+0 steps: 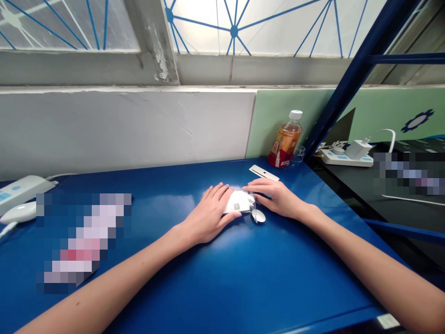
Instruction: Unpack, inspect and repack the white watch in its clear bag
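A small white card or packet (238, 202) with a printed square code lies on the blue table (243, 278). My left hand (208, 214) rests flat on its left side, fingers stretched out and together. My right hand (274, 196) lies on the packet's right edge with its fingers extended; a clear plastic bit and a small silvery round piece (258, 216) sit just below its fingertips. Whether the right fingers pinch anything is hard to make out.
A flat white strip (263, 172) lies behind my hands. A bottle of amber drink (287, 141) stands by the green panel. A white power strip with a charger (347, 155) sits on the dark shelf at right. White devices (19, 195) lie at far left.
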`<state>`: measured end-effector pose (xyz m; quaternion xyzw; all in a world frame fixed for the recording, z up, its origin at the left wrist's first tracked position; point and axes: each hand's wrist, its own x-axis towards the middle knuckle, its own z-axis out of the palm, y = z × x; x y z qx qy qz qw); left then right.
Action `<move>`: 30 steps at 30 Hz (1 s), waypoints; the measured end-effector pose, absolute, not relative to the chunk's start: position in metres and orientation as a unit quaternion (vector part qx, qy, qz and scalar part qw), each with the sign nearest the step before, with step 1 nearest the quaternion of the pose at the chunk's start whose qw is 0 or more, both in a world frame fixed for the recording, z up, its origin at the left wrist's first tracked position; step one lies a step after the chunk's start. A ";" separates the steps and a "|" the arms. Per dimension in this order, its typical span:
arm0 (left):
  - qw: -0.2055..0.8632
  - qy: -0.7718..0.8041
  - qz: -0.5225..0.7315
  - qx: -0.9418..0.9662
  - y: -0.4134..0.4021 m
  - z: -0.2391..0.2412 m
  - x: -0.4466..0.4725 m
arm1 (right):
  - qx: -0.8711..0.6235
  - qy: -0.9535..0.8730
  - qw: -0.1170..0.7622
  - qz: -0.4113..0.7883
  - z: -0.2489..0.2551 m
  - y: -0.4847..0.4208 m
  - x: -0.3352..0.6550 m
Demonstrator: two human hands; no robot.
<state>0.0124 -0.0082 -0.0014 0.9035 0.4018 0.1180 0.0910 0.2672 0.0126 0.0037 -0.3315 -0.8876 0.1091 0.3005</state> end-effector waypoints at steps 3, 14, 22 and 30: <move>0.101 0.396 0.124 0.904 -0.009 0.000 0.012 | -0.318 -0.890 0.313 0.092 0.009 0.012 0.271; 0.127 0.429 0.248 0.859 -0.010 -0.001 0.011 | -0.378 -0.751 0.499 0.211 0.031 0.004 0.270; 0.091 0.374 0.333 0.861 -0.016 0.006 0.009 | -0.443 -0.679 0.484 0.327 0.014 0.009 0.261; 0.067 0.306 0.254 0.915 -0.016 0.005 0.012 | -0.437 -0.723 0.426 0.323 0.003 0.005 0.249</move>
